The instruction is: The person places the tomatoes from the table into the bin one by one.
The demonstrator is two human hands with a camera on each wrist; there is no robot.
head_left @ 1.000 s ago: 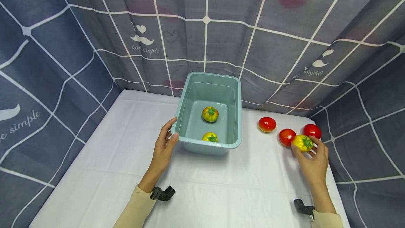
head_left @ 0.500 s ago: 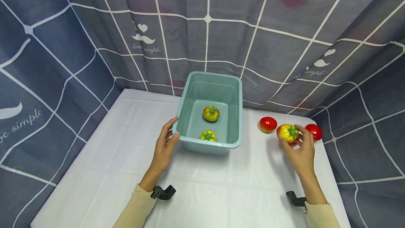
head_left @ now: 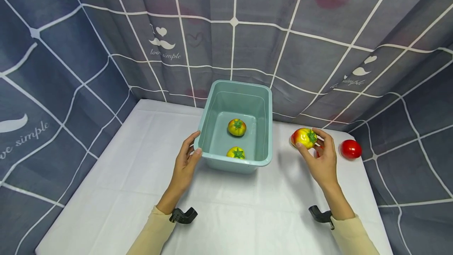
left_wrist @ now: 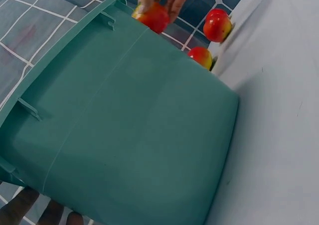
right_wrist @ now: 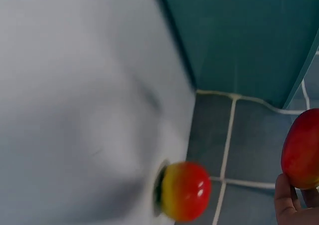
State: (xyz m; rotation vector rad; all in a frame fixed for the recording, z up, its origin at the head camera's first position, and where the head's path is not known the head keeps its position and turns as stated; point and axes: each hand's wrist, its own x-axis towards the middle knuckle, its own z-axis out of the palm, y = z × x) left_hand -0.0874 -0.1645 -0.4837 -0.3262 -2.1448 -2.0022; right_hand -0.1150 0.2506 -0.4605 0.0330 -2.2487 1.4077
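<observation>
My right hand (head_left: 321, 163) pinches a red-and-yellow tomato (head_left: 305, 138) with a green star-shaped top, held above the table at the right of the bin. The same held tomato (right_wrist: 303, 150) shows at the right edge of the right wrist view. My left hand (head_left: 184, 163) touches the front left corner of a pale green plastic bin (head_left: 230, 162), its fingers fairly straight along the outside under the rim. Inside the bin lie two yellowish tomatoes, one in the middle (head_left: 236, 127) and one (head_left: 236, 152) partly hidden by the front wall.
A red tomato (head_left: 351, 149) lies on the white-covered table (head_left: 230, 211) near its right edge. Others are mostly hidden behind my right hand and the held tomato. Grey checked curtains (head_left: 198, 46) stand behind the table and at both sides.
My right hand has carried the tomato leftward and somewhat toward the back, over the red ones, closer to the bin. The left hand has stayed at the bin's corner.
</observation>
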